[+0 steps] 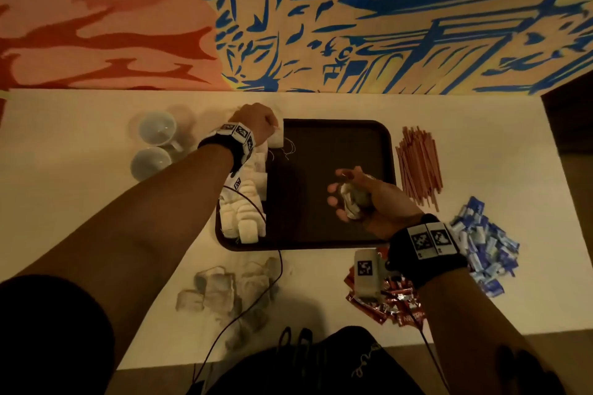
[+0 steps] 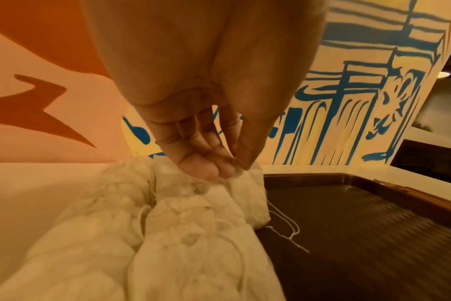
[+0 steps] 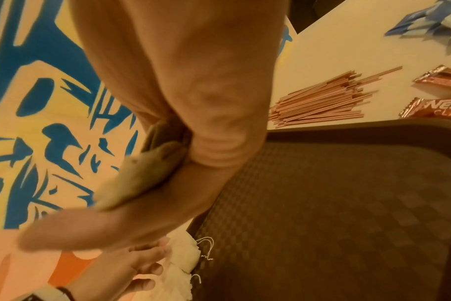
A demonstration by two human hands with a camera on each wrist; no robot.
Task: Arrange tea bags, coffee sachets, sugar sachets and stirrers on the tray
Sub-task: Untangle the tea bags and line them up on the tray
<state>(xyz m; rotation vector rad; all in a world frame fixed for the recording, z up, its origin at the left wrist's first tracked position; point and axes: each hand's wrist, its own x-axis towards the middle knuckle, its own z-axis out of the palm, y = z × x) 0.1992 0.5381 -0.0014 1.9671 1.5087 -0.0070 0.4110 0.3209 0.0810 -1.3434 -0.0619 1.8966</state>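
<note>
Dark brown tray (image 1: 337,138) lies on the white table (image 1: 80,202), its textured floor mostly bare. Along its left edge stands a row of white tea bags (image 1: 248,202), packed side by side from near corner to far corner, loose strings trailing onto the tray floor. Left hand (image 1: 256,122) sits at the far end of that row; fingertips (image 2: 219,169) and thumb pinch the top of the farthest tea bag (image 2: 247,195). Right hand (image 1: 369,199) hovers over the tray's middle, fingers curled around a small bundle of tea bags (image 1: 351,199) held in the palm.

Off the tray: more tea bags (image 1: 224,289) lie loose on the table at its near edge; pink-brown stirrers (image 1: 418,167) are heaped just beside the right rim; blue-and-white sugar sachets (image 1: 484,244) are piled further right; red coffee sachets (image 1: 394,301) lie near the front right corner, partly under the right wrist. Two white cups (image 1: 154,144) stand left of the tray.

Behind the table, a wall mural (image 1: 353,9) in orange, yellow and blue.
</note>
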